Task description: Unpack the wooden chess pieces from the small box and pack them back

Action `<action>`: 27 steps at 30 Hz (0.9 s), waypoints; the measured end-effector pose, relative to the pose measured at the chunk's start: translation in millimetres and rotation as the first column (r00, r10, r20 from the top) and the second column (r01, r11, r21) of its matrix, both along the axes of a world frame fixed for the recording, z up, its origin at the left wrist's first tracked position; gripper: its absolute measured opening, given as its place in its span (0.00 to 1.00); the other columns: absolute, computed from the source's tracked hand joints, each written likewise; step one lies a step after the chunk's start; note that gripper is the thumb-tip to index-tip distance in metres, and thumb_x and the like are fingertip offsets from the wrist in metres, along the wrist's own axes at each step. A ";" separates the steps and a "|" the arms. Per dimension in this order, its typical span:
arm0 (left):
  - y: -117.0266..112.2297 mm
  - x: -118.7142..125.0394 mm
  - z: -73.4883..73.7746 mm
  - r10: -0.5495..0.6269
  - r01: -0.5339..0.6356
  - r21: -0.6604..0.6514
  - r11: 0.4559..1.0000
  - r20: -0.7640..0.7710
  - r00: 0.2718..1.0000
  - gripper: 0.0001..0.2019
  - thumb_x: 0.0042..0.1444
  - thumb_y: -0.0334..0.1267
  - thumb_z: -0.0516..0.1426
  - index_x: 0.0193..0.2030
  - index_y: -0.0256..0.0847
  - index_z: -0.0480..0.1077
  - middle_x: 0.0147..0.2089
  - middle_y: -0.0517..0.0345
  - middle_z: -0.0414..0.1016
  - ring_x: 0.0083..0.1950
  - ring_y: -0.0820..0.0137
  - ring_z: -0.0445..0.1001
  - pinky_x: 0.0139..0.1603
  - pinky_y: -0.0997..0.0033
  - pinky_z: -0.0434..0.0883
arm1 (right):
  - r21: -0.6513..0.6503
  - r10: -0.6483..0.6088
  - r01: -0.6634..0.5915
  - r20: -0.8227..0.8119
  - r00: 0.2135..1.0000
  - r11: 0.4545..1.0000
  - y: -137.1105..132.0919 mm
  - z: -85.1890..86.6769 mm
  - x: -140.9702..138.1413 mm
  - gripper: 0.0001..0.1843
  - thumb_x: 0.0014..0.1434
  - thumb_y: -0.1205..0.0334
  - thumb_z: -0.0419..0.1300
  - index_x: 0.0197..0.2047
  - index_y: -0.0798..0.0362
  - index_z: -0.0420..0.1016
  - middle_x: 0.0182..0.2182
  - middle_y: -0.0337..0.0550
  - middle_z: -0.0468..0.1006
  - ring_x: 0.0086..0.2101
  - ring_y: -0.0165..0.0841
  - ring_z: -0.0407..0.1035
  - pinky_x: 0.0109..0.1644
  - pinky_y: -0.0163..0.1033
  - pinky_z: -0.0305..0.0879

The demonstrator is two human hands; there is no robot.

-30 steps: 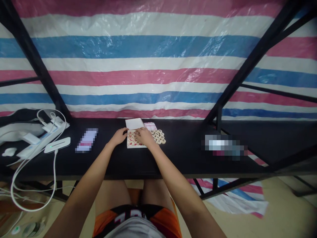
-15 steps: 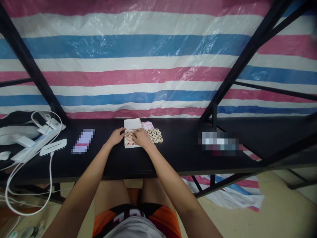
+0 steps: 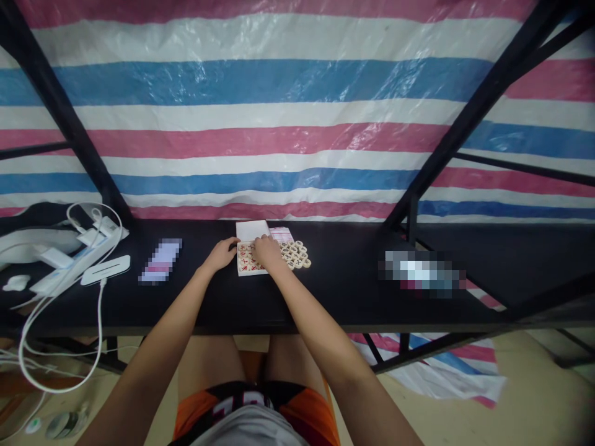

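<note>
An open white box (image 3: 252,272) lies on the black table, with round xiangqi pieces (image 3: 246,259) marked in red set in rows inside it. At the box's upper left corner, my left hand (image 3: 222,254) curls its fingers against the edge. My right hand (image 3: 268,253) reaches over the box's right part, fingers bent down and drawn together on a piece there; the back of the hand mostly hides it. Just right of the box lie several loose xiangqi pieces (image 3: 297,253) with black marks.
A white lid (image 3: 252,230) stands behind the box, beside a pink-and-white paper (image 3: 282,234). To the left are a blurred phone (image 3: 160,261), a white device (image 3: 106,270), and a power strip (image 3: 69,269) with cables. A blurred item (image 3: 423,272) lies right, near black metal bars (image 3: 432,155).
The view has shifted slightly. My right hand has moved a little toward the back of the box, uncovering more red pieces. My left hand stays at the box's corner.
</note>
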State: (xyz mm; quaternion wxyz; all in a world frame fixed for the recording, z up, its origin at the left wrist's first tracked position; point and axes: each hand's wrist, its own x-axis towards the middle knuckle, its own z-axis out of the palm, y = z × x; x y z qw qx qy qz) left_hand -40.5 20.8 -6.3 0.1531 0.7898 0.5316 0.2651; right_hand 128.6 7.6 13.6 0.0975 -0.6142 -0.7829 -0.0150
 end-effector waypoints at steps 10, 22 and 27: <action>-2.4 1.2 2.9 0.006 -0.006 -0.015 1.000 0.016 1.000 0.16 0.56 0.31 0.50 0.50 0.40 0.70 0.52 0.52 0.75 0.54 0.64 0.71 0.58 0.64 0.65 | -0.020 -0.039 0.039 0.011 0.999 0.999 -3.9 6.4 -3.0 0.15 0.61 0.68 0.49 0.49 0.58 0.70 0.43 0.57 0.75 0.48 0.42 0.66 0.48 0.44 0.59; -3.7 0.8 3.6 -0.001 0.002 -0.009 1.000 0.035 0.999 0.18 0.56 0.31 0.50 0.52 0.41 0.70 0.52 0.52 0.75 0.55 0.64 0.71 0.58 0.64 0.65 | 0.100 0.167 -0.144 -0.287 0.943 0.985 -62.9 33.1 28.2 0.17 0.60 0.64 0.53 0.52 0.54 0.67 0.43 0.49 0.73 0.43 0.37 0.67 0.47 0.39 0.60; 1.8 -1.5 0.0 0.017 -0.017 -0.001 1.000 0.034 0.999 0.19 0.57 0.33 0.51 0.55 0.40 0.67 0.52 0.51 0.75 0.54 0.64 0.72 0.58 0.64 0.65 | 0.151 0.314 -0.278 -0.561 0.766 0.949 -109.7 -0.5 40.6 0.12 0.59 0.64 0.53 0.46 0.52 0.71 0.42 0.43 0.74 0.42 0.32 0.68 0.49 0.36 0.62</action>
